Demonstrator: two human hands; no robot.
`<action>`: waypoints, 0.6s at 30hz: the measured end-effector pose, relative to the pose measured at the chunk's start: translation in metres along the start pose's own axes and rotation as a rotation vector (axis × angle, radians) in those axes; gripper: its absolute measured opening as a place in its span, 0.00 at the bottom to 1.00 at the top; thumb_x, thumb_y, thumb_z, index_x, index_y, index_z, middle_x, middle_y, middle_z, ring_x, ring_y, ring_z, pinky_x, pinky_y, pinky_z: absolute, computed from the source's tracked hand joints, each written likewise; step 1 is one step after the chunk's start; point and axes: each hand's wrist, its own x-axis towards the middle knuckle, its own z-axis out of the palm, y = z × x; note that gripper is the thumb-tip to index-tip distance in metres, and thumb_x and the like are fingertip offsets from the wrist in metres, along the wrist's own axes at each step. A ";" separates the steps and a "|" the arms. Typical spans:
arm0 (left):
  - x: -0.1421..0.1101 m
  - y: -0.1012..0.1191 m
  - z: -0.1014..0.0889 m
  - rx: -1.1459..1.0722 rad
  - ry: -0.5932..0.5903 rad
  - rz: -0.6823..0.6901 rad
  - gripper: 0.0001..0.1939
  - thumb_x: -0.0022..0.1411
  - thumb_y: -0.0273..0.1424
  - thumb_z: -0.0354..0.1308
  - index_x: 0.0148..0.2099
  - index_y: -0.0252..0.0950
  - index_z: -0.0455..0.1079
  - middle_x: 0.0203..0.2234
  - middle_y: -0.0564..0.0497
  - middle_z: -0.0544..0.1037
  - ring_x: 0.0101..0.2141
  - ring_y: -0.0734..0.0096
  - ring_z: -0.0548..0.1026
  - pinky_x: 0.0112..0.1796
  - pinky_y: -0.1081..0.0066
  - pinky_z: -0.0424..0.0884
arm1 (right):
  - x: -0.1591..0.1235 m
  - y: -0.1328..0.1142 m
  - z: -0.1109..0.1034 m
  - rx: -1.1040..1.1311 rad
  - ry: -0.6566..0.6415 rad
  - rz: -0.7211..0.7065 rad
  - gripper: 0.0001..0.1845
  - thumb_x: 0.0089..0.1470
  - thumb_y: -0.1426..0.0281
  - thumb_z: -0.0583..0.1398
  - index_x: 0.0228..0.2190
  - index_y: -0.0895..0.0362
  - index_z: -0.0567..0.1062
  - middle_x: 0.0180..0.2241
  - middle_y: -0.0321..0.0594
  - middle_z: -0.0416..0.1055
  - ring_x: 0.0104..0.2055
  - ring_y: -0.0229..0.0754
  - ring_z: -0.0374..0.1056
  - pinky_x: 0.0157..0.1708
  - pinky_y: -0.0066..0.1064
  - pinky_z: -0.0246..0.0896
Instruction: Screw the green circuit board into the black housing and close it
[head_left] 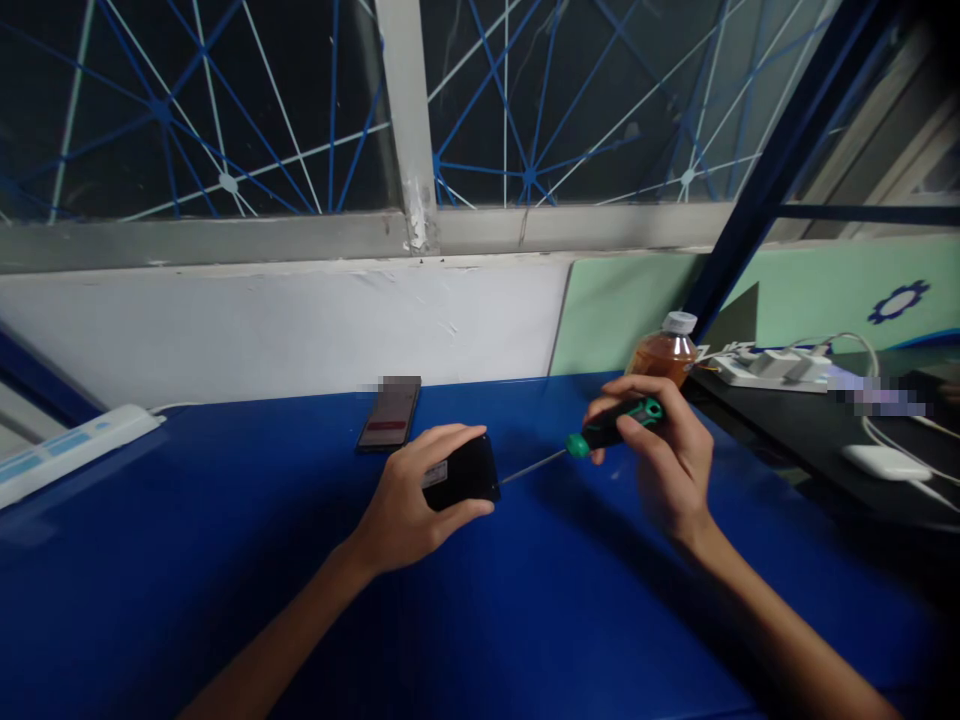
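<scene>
My left hand (420, 495) grips a flat black box-shaped device (469, 470) by its two long edges, fingers on the far side and thumb on the near one. A small pale label shows on its face, partly behind my fingers. Held in my right hand (664, 450) is a screwdriver (615, 425) with a black and green handle. Its thin metal shaft points left and down, and the tip meets the right end of the device near a corner. Whether it sits in a screw is too small to tell.
Behind my left hand a phone (390, 415) lies on the blue table (465, 620). A bottle of amber drink (664, 350) stands beyond my right hand. White power strips lie at far left (75, 450) and right (780, 368), with cables and a white case (886, 462) on a black surface.
</scene>
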 end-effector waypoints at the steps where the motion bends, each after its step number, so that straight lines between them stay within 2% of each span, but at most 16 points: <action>1: 0.000 0.000 0.000 -0.001 0.000 0.001 0.30 0.53 0.37 0.64 0.58 0.42 0.63 0.52 0.47 0.70 0.52 0.57 0.68 0.53 0.55 0.66 | 0.000 -0.001 0.000 0.015 -0.001 -0.005 0.09 0.56 0.69 0.57 0.40 0.54 0.69 0.31 0.37 0.70 0.21 0.37 0.67 0.18 0.32 0.64; 7: 0.002 0.001 0.000 -0.019 -0.007 0.012 0.30 0.53 0.37 0.64 0.58 0.42 0.63 0.52 0.47 0.71 0.52 0.57 0.68 0.53 0.54 0.66 | -0.001 -0.005 0.002 -0.193 0.118 -0.013 0.08 0.50 0.70 0.63 0.35 0.55 0.71 0.23 0.32 0.66 0.15 0.33 0.64 0.15 0.29 0.59; 13: 0.002 0.003 -0.001 -0.043 -0.004 0.017 0.29 0.53 0.36 0.64 0.57 0.42 0.64 0.51 0.45 0.71 0.52 0.54 0.69 0.52 0.51 0.66 | 0.001 -0.001 0.001 0.068 -0.006 -0.001 0.09 0.56 0.67 0.56 0.40 0.55 0.68 0.27 0.35 0.70 0.19 0.37 0.66 0.18 0.32 0.62; 18: 0.002 0.001 0.000 -0.042 -0.010 0.018 0.29 0.53 0.35 0.64 0.57 0.43 0.64 0.51 0.46 0.71 0.52 0.53 0.68 0.52 0.49 0.66 | -0.001 -0.007 0.003 -0.097 0.088 0.007 0.07 0.52 0.69 0.61 0.36 0.54 0.71 0.25 0.33 0.67 0.16 0.34 0.64 0.15 0.30 0.60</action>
